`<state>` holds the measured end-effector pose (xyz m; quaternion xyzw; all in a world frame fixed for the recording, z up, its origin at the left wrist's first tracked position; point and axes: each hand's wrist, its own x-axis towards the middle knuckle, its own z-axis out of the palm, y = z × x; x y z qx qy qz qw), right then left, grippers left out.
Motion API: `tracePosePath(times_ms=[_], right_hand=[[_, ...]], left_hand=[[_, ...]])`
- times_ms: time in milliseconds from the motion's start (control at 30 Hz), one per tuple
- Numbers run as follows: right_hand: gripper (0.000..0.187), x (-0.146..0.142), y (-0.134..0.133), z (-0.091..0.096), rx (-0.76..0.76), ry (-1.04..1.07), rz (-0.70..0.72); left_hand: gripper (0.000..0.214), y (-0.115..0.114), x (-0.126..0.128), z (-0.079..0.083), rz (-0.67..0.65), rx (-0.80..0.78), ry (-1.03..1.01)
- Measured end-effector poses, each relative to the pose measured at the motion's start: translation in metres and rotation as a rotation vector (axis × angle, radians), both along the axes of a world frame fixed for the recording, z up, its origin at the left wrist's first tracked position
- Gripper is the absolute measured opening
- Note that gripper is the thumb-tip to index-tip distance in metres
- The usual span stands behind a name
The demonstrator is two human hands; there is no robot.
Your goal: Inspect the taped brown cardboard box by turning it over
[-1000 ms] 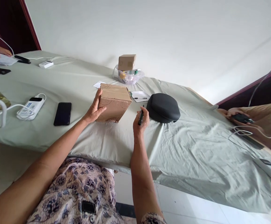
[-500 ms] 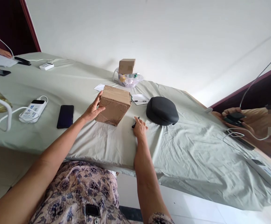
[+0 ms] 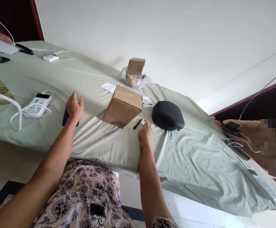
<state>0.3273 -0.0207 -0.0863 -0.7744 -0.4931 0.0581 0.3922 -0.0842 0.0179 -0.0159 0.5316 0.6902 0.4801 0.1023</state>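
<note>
L hand (image 3: 74, 107) is now off cardboard box (image 3: 123, 106), fingers loosely spread over black phone (image 3: 65, 117), no grip yet; R hand (image 3: 145, 133) lies flat & empty, pen (image 3: 138, 123) released just beside.

The person wears a garment (image 3: 85, 186) of thin pale cloth, printed all over with dark purple-blue flowers and leaves. Low on its front sits a small black rectangular piece (image 3: 96, 209), with a round dark button (image 3: 101, 220) just under it. A sleeve hem (image 3: 163, 222) in the same print ends above the right forearm (image 3: 148, 171). That forearm and the left forearm (image 3: 57, 155) are uncovered down to the right hand (image 3: 145, 133) and the left hand (image 3: 74, 107).
</note>
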Motion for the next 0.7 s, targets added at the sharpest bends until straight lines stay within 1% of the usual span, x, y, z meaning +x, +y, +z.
tracePosePath(times_ms=[33,100,167,267,400,533,700], right_hand=[[0.058,-0.001,0.001,0.000,0.036,0.026,-0.019],[0.057,-0.002,0.002,0.002,0.100,0.061,-0.037],[0.057,-0.004,0.001,0.004,0.138,0.089,-0.046],[0.057,-0.005,-0.001,0.007,0.147,0.128,-0.056],[0.053,-0.004,-0.004,0.007,0.162,0.187,-0.067],[0.050,-0.004,-0.003,0.006,0.199,0.256,-0.079],[0.045,-0.007,-0.001,0.011,0.250,0.313,-0.068]], left_hand=[[0.060,-0.002,-0.005,0.003,0.078,-0.092,0.018],[0.060,-0.006,-0.009,0.006,0.163,-0.218,0.054],[0.060,-0.009,-0.010,0.007,0.188,-0.259,0.085],[0.060,-0.010,-0.012,0.003,0.211,-0.262,0.076],[0.060,-0.009,-0.019,-0.001,0.232,-0.260,0.024],[0.060,-0.006,-0.024,-0.001,0.215,-0.365,0.016],[0.061,0.001,-0.029,-0.001,0.150,-0.380,-0.082]])
